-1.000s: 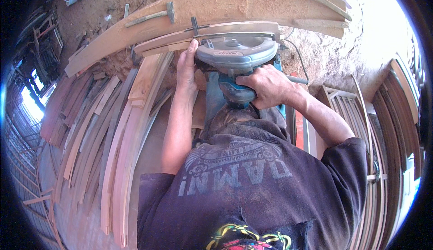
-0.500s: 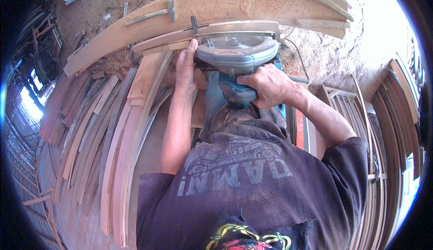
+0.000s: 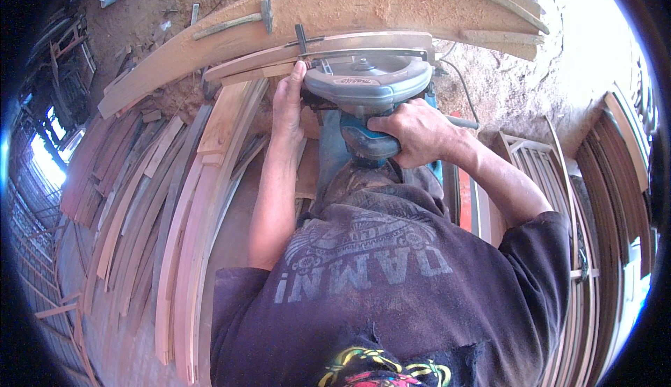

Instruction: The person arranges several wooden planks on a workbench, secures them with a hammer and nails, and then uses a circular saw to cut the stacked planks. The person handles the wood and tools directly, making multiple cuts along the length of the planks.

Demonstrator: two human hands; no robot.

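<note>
A circular saw (image 3: 367,88) with a grey guard and blue body sits across narrow wooden strips (image 3: 374,40) in front of me. My right hand (image 3: 412,132) is closed around its rear handle, thumb over the top. My left hand (image 3: 288,100) is at the saw's left end, beside the wood's near edge. Its thumb points up; the other fingers are mostly hidden, so what they grip is unclear. A dark metal clamp (image 3: 301,40) stands upright on the strips just beyond my left thumb. The guard hides the blade's contact with the wood.
Beyond the strips lies a wide curved board (image 3: 335,3) dusted with sawdust, with a hammer (image 3: 234,25) on it. Stacked planks (image 3: 189,247) lie at left. A slatted wooden frame (image 3: 538,156) and more boards (image 3: 608,156) stand at right. A cable (image 3: 467,86) trails beside the saw.
</note>
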